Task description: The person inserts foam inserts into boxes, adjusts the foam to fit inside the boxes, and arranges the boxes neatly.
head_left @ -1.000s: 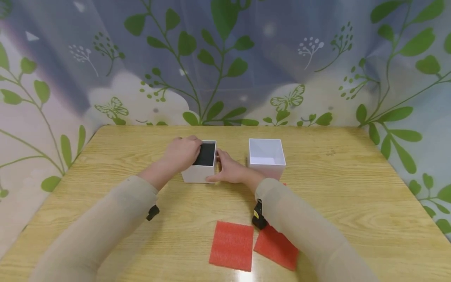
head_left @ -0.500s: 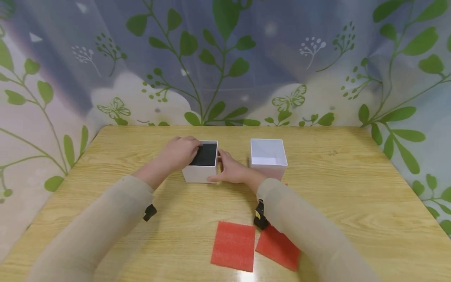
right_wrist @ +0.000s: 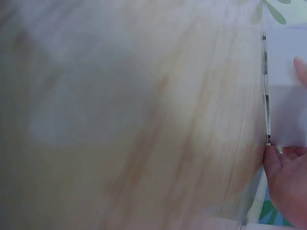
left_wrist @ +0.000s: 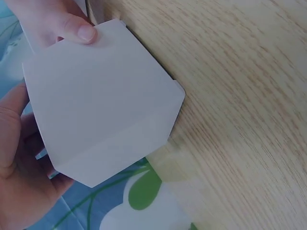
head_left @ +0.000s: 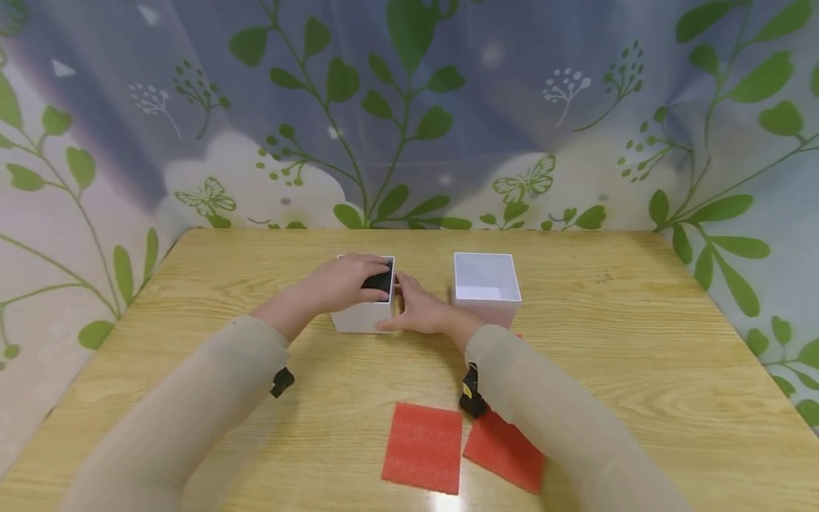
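A white square box [head_left: 361, 318] stands left of the table's middle, with a flat black surface [head_left: 379, 281] just inside its rim. My left hand [head_left: 345, 283] lies across the top, fingers extended over the black surface. From the right side, my right hand [head_left: 419, 307] holds the box, thumb on the front wall and fingers along the side. The left wrist view shows the box [left_wrist: 100, 100] close up, the left hand [left_wrist: 24, 167] at its top edge. In the right wrist view, the white box [right_wrist: 285, 110] appears at the edge, partly cut off.
A second white box [head_left: 493, 309], its top uncovered and inside pale, stands to the right. Two red square pads [head_left: 422, 448] lie nearer the front, one partly under the right forearm. A patterned curtain [head_left: 409, 107] hangs behind the wooden table [head_left: 640, 341].
My left hand has moved right from the box's left edge, now covering more of the black surface. My right hand keeps its hold on the box's right side.
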A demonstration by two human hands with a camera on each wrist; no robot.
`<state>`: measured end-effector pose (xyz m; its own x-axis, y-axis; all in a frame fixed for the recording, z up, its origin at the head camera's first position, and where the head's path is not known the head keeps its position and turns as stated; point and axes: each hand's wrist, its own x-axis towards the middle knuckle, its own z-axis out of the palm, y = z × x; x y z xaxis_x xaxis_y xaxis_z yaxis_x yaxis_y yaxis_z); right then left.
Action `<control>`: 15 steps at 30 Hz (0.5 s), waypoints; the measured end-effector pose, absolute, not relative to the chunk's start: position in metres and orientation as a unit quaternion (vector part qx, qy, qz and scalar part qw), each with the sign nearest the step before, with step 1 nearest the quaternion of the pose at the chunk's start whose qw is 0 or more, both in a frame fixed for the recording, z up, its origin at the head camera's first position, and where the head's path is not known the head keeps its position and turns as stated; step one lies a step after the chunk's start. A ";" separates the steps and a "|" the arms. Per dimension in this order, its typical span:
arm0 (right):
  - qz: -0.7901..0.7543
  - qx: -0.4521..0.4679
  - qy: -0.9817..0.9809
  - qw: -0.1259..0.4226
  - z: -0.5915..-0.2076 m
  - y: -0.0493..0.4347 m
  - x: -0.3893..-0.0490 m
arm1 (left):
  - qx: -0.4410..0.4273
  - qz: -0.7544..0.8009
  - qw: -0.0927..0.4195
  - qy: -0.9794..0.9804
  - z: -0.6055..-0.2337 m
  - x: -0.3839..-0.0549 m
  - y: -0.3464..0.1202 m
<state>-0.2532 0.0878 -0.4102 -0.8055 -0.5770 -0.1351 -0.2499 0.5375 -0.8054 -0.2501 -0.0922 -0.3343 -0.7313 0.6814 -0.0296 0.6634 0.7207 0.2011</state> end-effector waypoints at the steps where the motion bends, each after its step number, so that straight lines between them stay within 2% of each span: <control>1: -0.415 -0.243 0.854 0.197 -0.410 0.088 -0.253 | 0.361 0.091 0.056 0.926 -0.335 -0.250 -0.093; 6: -0.414 -0.239 0.857 0.195 -0.411 0.088 -0.253 | 0.358 0.110 0.071 0.925 -0.333 -0.250 -0.095; 12: -0.415 -0.240 0.858 0.184 -0.412 0.085 -0.255 | 0.303 0.055 0.036 0.951 -0.324 -0.249 -0.109; 15: -0.413 -0.234 0.861 0.184 -0.413 0.085 -0.255 | 0.306 0.019 0.039 0.951 -0.323 -0.247 -0.114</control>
